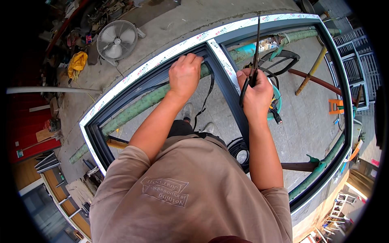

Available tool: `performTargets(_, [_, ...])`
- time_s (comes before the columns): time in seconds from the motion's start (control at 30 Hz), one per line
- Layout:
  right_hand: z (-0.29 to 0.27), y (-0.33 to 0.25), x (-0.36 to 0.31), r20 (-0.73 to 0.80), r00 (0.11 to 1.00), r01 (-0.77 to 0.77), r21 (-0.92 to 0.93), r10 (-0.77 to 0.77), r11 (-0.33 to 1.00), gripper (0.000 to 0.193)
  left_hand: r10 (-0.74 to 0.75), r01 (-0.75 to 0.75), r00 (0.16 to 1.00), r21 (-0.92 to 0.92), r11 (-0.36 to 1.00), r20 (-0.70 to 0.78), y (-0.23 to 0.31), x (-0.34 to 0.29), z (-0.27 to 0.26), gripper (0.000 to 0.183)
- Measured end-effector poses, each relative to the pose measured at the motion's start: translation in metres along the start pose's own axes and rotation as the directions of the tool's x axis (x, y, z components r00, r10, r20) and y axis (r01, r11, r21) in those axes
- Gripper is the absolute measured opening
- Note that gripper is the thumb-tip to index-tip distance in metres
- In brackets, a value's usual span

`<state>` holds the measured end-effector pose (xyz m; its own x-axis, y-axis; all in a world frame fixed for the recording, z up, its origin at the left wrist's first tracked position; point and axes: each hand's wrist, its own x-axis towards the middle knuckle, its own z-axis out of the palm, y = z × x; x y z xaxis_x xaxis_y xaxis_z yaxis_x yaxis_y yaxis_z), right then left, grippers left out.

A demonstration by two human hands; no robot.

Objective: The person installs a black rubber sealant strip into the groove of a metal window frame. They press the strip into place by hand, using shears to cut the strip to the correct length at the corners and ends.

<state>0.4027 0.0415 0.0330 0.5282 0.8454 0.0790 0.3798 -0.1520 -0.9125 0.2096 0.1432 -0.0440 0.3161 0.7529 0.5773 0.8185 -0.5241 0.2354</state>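
A large window frame (pixel 178 47), dark grey inside with white printed film on its face, lies in front of me. My left hand (pixel 185 76) is closed at the inner edge of its left pane opening, near the corner by the divider (pixel 225 65). A thin black rubber strip (pixel 207 97) hangs down from that corner, and its upper part runs to my left fingers, which partly hide it. My right hand (pixel 256 93) grips black-handled scissors (pixel 256 52) just right of the divider, the blades pointing away from me.
Green-wrapped poles (pixel 133 113) support the frame. Below the right opening lie a coil of black strip (pixel 238 150) and a teal round container (pixel 276 101) with tools. A fan (pixel 117 41) stands far left. An orange stool (pixel 335 106) and metal grilles (pixel 358 60) are at right.
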Motion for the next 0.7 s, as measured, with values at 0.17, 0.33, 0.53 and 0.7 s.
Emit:
performTargets(0.17, [0.0001, -0.0009, 0.0001, 0.005, 1.000, -0.007, -0.007, 0.007, 1.000, 0.027, 0.014, -0.015, 0.999, 0.030, 0.999, 0.032, -0.0005, 0.0017, -0.0010, 0.017])
performTargets(0.33, [0.0010, -0.0007, 0.0001, 0.009, 1.000, -0.010, -0.001, 0.010, 1.000, 0.026, 0.076, -0.077, 0.996, 0.028, 0.997, 0.042, -0.0027, 0.0017, -0.0026, 0.019])
performTargets(0.53, [0.0023, 0.0006, -0.0001, 0.004, 1.000, -0.017, 0.010, 0.017, 1.000, 0.024, 0.097, -0.100, 0.993, 0.061, 0.993, 0.060, -0.0017, 0.0013, -0.0056, 0.025])
performTargets(0.7, [0.0025, -0.0014, -0.0005, 0.010, 1.000, -0.013, -0.008, 0.013, 1.000, 0.024, 0.137, -0.144, 0.985, 0.054, 0.988, 0.108, -0.0034, 0.0033, -0.0094, 0.028])
